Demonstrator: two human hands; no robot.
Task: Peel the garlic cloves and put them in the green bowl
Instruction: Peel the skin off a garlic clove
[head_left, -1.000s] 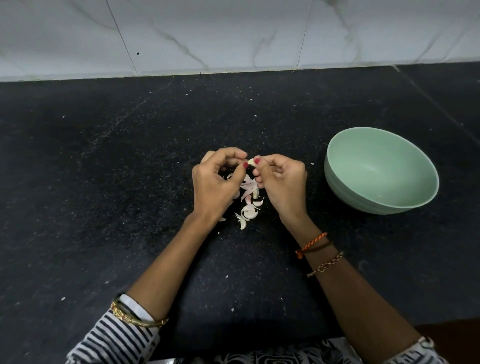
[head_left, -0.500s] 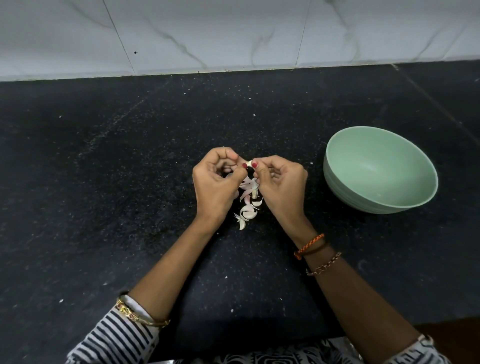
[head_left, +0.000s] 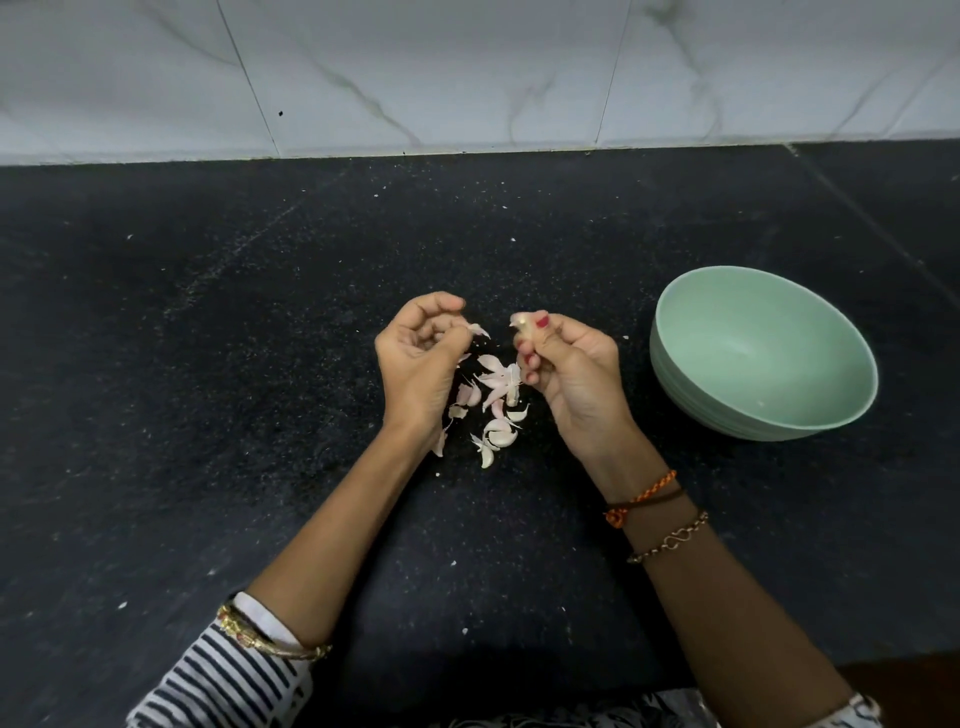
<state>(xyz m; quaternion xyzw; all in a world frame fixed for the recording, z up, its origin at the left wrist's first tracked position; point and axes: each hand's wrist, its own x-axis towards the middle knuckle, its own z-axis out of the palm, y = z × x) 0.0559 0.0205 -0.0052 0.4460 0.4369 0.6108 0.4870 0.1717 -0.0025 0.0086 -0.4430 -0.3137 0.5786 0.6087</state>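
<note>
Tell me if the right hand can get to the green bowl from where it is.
Probably yes: the right hand, pinching a garlic clove, has only bare counter between it and the green bowl.

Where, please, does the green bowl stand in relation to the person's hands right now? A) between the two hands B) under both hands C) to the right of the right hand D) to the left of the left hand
C: the green bowl stands on the black counter to the right of the right hand, apart from it; the left hand is farther from it.
</note>
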